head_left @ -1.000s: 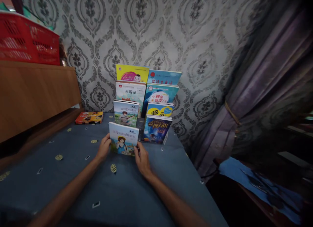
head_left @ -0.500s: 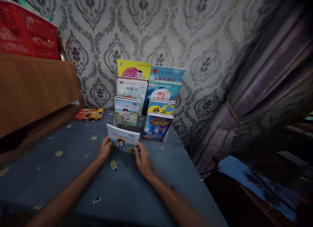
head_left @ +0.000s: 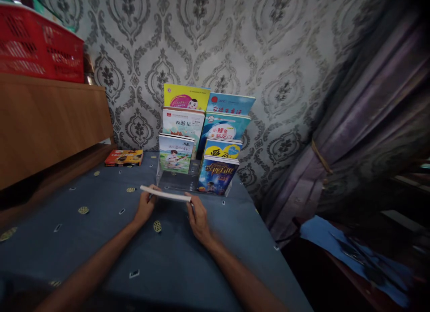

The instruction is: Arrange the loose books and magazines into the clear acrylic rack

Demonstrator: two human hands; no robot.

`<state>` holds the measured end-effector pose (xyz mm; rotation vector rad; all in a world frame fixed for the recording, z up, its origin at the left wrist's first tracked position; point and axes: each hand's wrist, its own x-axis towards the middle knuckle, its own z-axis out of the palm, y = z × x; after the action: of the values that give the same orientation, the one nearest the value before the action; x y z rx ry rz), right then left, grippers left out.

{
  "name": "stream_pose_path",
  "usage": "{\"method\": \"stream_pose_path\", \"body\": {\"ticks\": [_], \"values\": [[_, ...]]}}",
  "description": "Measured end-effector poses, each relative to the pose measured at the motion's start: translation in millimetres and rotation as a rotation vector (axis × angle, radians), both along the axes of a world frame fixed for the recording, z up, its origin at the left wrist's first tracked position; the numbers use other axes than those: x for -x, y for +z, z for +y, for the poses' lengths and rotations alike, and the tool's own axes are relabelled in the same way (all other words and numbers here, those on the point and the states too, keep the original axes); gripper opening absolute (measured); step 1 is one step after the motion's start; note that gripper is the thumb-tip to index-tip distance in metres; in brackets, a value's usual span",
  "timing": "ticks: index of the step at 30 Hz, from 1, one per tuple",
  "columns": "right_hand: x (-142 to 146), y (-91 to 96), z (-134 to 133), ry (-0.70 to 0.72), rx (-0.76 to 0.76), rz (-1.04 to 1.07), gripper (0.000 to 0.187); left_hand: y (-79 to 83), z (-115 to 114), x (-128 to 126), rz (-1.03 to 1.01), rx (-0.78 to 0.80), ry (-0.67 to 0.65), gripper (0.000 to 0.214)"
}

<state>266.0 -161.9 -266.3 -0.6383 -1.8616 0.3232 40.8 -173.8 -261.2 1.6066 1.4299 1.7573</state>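
Note:
My left hand (head_left: 145, 205) and my right hand (head_left: 197, 216) both grip a thin book (head_left: 165, 194), one at each end. The book lies tilted almost flat, so only its white page edge shows. It hovers just above the blue cloth in front of a clear tiered book stand (head_left: 174, 181). The stand's lowest left slot holds nothing. Several children's books fill the other slots, among them a green-covered book (head_left: 176, 153) behind that slot and a dark blue book (head_left: 217, 175) to its right.
A blue patterned tablecloth (head_left: 101, 240) covers the table. An orange book (head_left: 123, 157) lies flat at the back left beside a wooden cabinet (head_left: 50, 123) with a red basket (head_left: 36, 45) on top. A purple curtain (head_left: 363, 123) hangs on the right, past the table's edge.
The book stood upright in the stand's front left slot a second ago. Both hands have drawn it out towards me and tipped it down nearly flat.

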Motion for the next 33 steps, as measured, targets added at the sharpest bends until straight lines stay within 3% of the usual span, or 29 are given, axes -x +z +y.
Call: {"method": "stream_pose_path", "body": {"ticks": [9, 18, 27, 33], "values": [[2, 20.5, 22, 0.0, -0.127, 0.038, 0.037, 30.4, 7, 4, 0.178, -0.185, 0.132, 0.018], [24, 42.9, 51, -0.031, -0.127, 0.115, 0.036, 65.3, 33, 5, 0.115, -0.3, 0.137, 0.019], [31, 52.4, 67, -0.051, -0.139, 0.183, 0.039, 84.4, 51, 0, 0.046, -0.288, 0.124, 0.021], [34, 59.5, 77, -0.041, -0.172, 0.212, 0.043, 86.8, 61, 1, 0.036, -0.308, 0.144, 0.025]]}}
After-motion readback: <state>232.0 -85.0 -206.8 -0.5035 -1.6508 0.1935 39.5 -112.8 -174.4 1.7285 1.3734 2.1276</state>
